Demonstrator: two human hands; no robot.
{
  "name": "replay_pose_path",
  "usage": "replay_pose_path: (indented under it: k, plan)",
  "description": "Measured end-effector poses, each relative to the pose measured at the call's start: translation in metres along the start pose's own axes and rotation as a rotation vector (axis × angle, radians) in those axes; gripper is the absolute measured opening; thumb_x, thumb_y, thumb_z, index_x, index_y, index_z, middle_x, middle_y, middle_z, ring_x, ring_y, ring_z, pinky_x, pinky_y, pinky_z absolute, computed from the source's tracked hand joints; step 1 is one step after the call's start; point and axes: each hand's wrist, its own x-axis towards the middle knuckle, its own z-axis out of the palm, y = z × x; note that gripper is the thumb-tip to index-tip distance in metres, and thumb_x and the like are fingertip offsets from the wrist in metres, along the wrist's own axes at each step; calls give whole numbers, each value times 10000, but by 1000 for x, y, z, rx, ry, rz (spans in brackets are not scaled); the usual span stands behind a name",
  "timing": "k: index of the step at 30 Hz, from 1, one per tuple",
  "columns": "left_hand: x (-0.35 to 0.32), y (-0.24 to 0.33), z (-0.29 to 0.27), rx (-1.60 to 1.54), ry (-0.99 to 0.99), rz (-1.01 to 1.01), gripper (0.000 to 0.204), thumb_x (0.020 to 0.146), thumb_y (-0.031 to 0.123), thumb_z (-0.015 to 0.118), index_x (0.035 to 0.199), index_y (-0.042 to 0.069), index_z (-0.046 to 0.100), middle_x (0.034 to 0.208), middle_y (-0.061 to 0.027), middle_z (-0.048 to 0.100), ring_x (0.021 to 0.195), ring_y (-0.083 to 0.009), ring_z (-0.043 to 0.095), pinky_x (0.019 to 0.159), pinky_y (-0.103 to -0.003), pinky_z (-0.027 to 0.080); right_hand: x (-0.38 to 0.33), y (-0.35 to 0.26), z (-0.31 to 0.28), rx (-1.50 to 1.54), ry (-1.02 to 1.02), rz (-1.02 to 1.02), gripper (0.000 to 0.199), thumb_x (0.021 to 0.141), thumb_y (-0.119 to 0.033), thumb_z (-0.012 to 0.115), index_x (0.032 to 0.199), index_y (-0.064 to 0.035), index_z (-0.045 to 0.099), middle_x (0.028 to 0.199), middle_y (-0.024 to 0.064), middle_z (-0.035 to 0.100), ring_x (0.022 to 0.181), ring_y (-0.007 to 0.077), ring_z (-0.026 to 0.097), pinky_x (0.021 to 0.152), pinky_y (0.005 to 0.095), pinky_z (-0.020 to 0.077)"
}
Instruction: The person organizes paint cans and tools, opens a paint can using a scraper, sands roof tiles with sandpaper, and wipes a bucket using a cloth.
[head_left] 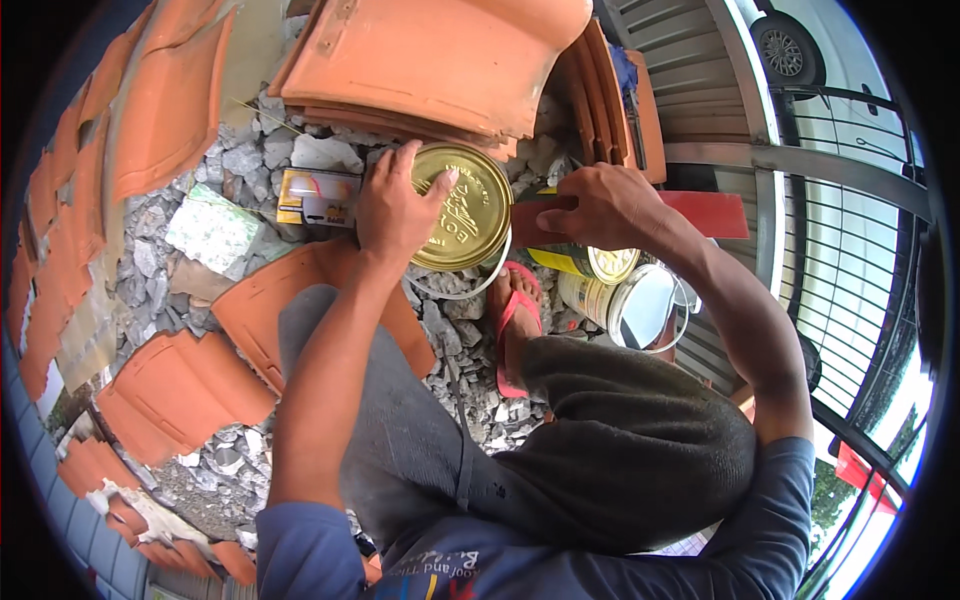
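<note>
My left hand (400, 205) grips a metal paint can by its gold lid (470, 215). Its fingers bend over the lid's upper left edge, and the thumb presses on top. A pale handle (460, 296) loops below the can. Right of the lid, my right hand (612, 205) is closed around a flat red bar (705, 214), whose darker end reaches the can's rim. Beneath that hand lies a yellow-and-black can (560, 262) with a gold end. A white pail (590, 298) with a light grey lid sits just below it.
Orange roof tiles (430, 65) are stacked ahead, and more tiles (185, 395) lie at left. Broken grey stones (145, 260) cover the ground. A small printed packet (318, 198) lies beside my left hand. Metal fencing (850, 240) stands at right; my sandalled foot (518, 320) is below the cans.
</note>
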Motion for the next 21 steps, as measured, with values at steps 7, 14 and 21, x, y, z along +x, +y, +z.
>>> replay_pose_path:
  k: [7,14,21]
  plan:
    - [2,1,6,45,10,33,583,898,467,735,1248,11,633,1141,-223,681,1047,-416,664,889,-472,540,11,11,11,10,23,58,478,909,-502,670,994,-45,777,895,182,747,903,337,730,823,449,555]
    - [-3,-5,7,45,5,9,605,908,493,715,1260,10,625,1187,-216,671,1070,-405,658,905,-469,534,24,-3,7,-139,82,60,519,918,-516,662,947,-8,767,901,180,746,918,338,730,813,437,562]
    - [-5,-6,9,97,15,25,658,918,555,669,1295,21,599,1197,-220,668,1097,-404,654,916,-481,538,28,-15,1,-234,90,44,455,890,-490,702,916,-41,771,832,160,734,859,337,726,797,457,554]
